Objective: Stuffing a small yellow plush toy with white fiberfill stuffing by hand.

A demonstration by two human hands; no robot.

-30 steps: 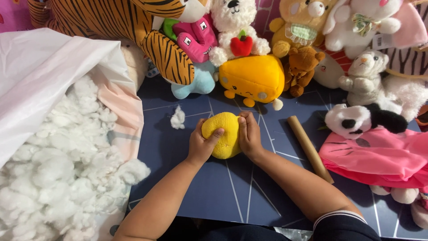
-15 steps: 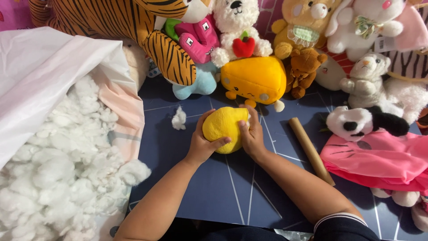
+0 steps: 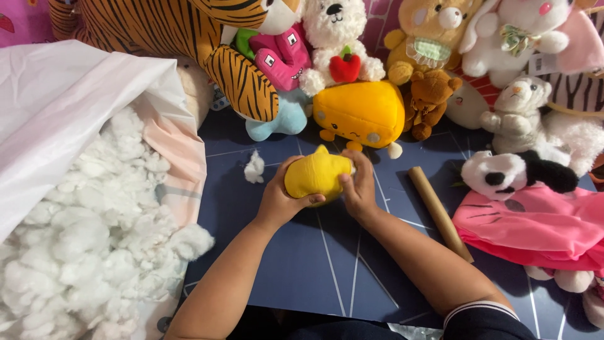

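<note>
Both of my hands hold a small yellow plush toy [image 3: 316, 174] just above the dark blue cutting mat [image 3: 327, 264]. My left hand [image 3: 281, 199] cups it from the left and below, thumb under its belly. My right hand [image 3: 358, 186] pinches its right end with the fingers curled over it. A small pointed tip sticks up from the top of the toy. A loose tuft of white stuffing [image 3: 254, 167] lies on the mat just left of my left hand.
A big white bag of fluffy stuffing [image 3: 82, 220] fills the left side. Plush toys line the back: a tiger [image 3: 189, 38], a yellow cheese-shaped toy [image 3: 362, 113], several bears. A wooden stick [image 3: 438, 211] and pink fabric [image 3: 535, 223] lie to the right.
The yellow toy has been turned and lifted slightly between my hands, now lying more sideways with a pointed tip up. My right hand has shifted onto its right end.
</note>
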